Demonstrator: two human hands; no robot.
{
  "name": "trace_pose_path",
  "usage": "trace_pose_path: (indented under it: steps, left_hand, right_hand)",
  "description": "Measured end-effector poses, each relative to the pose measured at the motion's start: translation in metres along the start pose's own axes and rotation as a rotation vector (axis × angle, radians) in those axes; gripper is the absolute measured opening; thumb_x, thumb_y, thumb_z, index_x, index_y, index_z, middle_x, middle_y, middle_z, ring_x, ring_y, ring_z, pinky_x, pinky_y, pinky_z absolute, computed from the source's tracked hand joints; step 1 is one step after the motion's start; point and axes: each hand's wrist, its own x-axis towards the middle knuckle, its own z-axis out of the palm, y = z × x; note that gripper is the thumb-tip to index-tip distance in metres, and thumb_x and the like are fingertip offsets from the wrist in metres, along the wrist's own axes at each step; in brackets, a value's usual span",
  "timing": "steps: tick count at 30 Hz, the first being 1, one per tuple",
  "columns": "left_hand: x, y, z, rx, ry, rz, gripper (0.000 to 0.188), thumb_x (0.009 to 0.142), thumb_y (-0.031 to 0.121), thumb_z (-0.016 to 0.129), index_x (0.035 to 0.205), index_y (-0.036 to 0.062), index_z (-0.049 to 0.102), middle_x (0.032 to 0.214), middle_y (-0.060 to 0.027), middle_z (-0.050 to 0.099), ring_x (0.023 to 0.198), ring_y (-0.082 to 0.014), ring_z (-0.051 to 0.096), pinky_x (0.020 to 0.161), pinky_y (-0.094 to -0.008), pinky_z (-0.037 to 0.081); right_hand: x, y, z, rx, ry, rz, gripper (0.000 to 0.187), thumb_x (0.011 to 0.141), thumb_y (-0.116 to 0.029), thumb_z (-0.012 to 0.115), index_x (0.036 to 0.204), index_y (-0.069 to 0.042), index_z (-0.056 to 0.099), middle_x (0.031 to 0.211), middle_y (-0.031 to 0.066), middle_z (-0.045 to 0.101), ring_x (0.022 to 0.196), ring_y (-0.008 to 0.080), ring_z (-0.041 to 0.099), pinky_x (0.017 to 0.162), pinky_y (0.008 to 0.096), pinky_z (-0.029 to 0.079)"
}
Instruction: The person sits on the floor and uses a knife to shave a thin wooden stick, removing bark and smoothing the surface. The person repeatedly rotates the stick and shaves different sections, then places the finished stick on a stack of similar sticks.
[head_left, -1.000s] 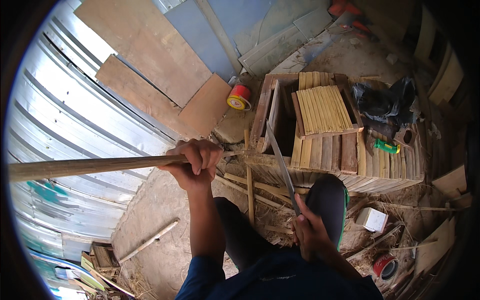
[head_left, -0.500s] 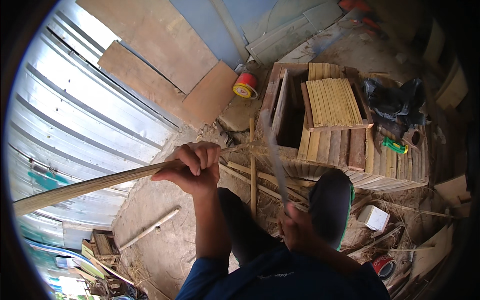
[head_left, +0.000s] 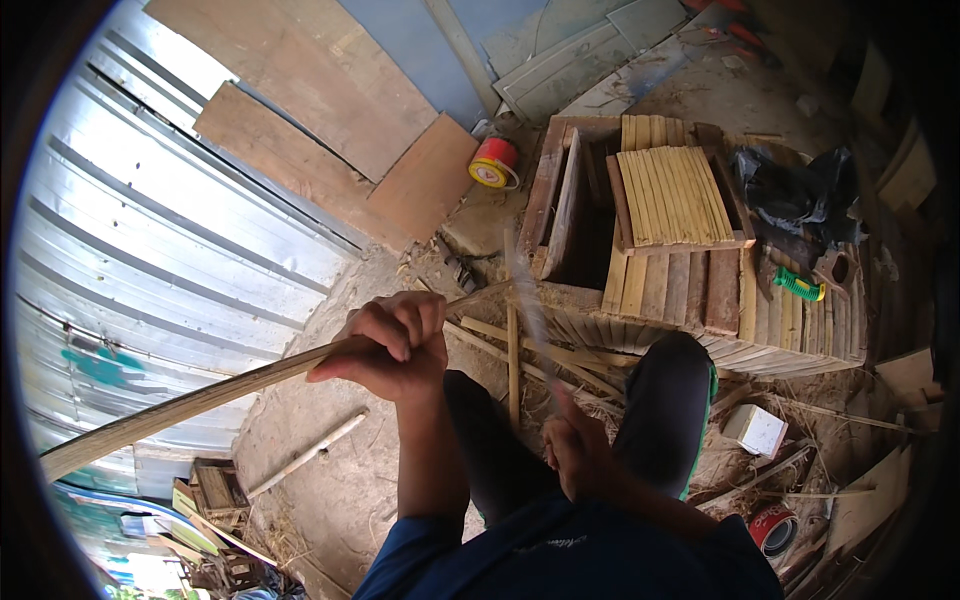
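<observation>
Nearest is the right hand, in front of the body; its fingers are closed on the low end of a long, thin blade. The grip itself is hidden, and the blade is blurred by motion. A little farther, the left hand has its fingers curled fully around a stick, near the stick's right end.

The stick is held in the air across the front, from the lower left to the blade – whether the two touch, I cannot tell. I judge the work on it as only partly done: the right end appears narrow, while the long part at left is broad and remains in one piece. It looks brownish yellow, flat-faced and slightly bent, though the lens may add to this bend.

Beyond the hands, thin strips lie on the floor before a slatted box. On the box rest a slatted panel and a black bag. Farther stand a red-and-yellow can and leaning boards.
</observation>
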Motion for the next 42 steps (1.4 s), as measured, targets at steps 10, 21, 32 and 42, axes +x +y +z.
trace_pose_path:
  steps: [10, 21, 32, 42]
  left_hand:
    - [0.003, 0.002, -0.007, 0.079, -0.023, 0.025, 0.083, 0.092, 0.087, 0.028, 0.056, 0.0124, 0.035, 0.046, 0.0018, 0.021, 0.042, -0.0128, 0.013, 0.044, -0.0314, 0.013]
    - [0.008, 0.004, -0.011, 0.093, -0.041, 0.03, 0.085, 0.091, 0.088, 0.024, 0.057, 0.0114, 0.035, 0.047, 0.0016, 0.021, 0.042, -0.0138, 0.014, 0.044, -0.0317, 0.013]
    - [-0.02, -0.062, -0.024, 0.183, 0.276, -0.045, 0.08, 0.093, 0.085, 0.029, 0.062, 0.0117, 0.036, 0.051, 0.0008, 0.026, 0.046, -0.0143, 0.019, 0.048, -0.0321, 0.017]
    - [-0.006, -0.01, 0.026, 0.309, 0.351, 0.2, 0.078, 0.097, 0.082, 0.024, 0.062, 0.0137, 0.032, 0.048, 0.0026, 0.021, 0.043, -0.0119, 0.013, 0.045, -0.03, 0.013]
  right_hand:
    - [0.003, -0.021, -0.002, -0.039, 0.089, -0.32, 0.055, 0.108, -0.015, 0.038, 0.163, -0.013, 0.03, 0.07, 0.0023, 0.054, 0.054, 0.0085, 0.053, 0.053, 0.0258, 0.049]
    - [-0.006, -0.02, -0.007, -0.035, 0.053, -0.02, 0.053, 0.107, -0.013, 0.036, 0.16, -0.002, 0.033, 0.08, 0.006, 0.058, 0.062, 0.0114, 0.057, 0.058, 0.0312, 0.052]
    - [0.003, 0.002, -0.005, -0.245, 0.05, 0.039, 0.052, 0.106, -0.011, 0.043, 0.158, -0.006, 0.039, 0.075, 0.0055, 0.056, 0.062, 0.0144, 0.055, 0.064, 0.0318, 0.051]
    - [-0.016, 0.01, -0.022, -0.125, 0.125, 0.136, 0.054, 0.11, -0.022, 0.041, 0.16, -0.002, 0.031, 0.075, 0.0048, 0.058, 0.06, 0.0104, 0.056, 0.06, 0.0282, 0.051]
